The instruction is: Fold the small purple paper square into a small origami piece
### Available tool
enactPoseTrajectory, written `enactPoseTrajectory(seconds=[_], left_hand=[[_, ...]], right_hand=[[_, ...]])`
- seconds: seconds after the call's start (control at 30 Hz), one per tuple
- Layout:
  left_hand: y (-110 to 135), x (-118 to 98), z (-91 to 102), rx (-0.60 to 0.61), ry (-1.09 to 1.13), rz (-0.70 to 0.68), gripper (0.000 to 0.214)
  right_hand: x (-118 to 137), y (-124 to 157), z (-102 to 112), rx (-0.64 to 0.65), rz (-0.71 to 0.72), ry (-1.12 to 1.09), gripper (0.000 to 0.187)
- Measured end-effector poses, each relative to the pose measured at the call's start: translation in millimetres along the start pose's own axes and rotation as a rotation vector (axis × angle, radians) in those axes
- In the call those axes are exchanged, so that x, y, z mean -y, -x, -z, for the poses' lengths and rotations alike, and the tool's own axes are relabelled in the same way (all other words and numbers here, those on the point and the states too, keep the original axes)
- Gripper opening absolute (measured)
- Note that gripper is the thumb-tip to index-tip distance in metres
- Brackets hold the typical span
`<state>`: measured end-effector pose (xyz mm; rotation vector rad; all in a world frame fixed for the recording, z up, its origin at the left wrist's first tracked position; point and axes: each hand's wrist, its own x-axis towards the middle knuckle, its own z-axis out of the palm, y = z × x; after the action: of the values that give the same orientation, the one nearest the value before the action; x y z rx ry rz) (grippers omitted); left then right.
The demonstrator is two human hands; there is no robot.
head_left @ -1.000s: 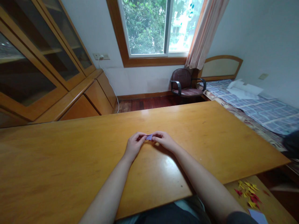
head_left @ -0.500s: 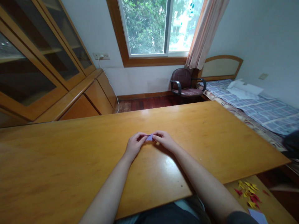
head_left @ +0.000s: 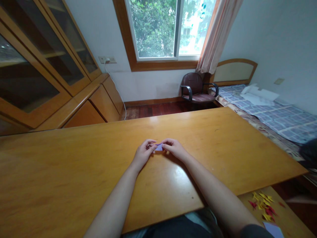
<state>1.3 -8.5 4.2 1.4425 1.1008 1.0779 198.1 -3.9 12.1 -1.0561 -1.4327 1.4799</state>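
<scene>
Since it looks light, thin and easily creased, the paper (head_left: 159, 147) is probably best held by its edges; over the table (head_left: 74, 165), the left hand (head_left: 144, 151) pinches one end and the right hand (head_left: 174, 148) the other, thumbs and fingers closed on it.

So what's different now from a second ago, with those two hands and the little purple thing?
Very little. The small purple paper has shifted slightly to the right and toward the person, and the left hand's fingers look a bit more spread. Nothing has visibly been let go: the left hand and right hand both still hold it. The purple sheet at lower right stayed put.
</scene>
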Motion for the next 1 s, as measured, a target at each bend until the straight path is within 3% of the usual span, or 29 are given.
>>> enactPoseTrajectory(seconds=[0.13, 0.33, 0.6, 1.0], left_hand=[[-1, 2, -0.8, -0.04, -0.097, -0.058, 0.03], [3, -6, -1.9, -0.233, -0.427, -0.294, 0.015], [8, -10, -5.8, -0.075, -0.531, -0.402, 0.011], [9, -10, -8.0, -0.083, -0.754, -0.48, 0.006]], right_hand=[[4, 0, -3, -0.032, -0.036, 0.007, 0.021], [9, 1, -7, -0.063, -0.068, -0.018, 0.021], [11, 1, -7, -0.065, -0.077, -0.088, 0.027], [10, 2, -9, -0.067, -0.062, -0.094, 0.035]])
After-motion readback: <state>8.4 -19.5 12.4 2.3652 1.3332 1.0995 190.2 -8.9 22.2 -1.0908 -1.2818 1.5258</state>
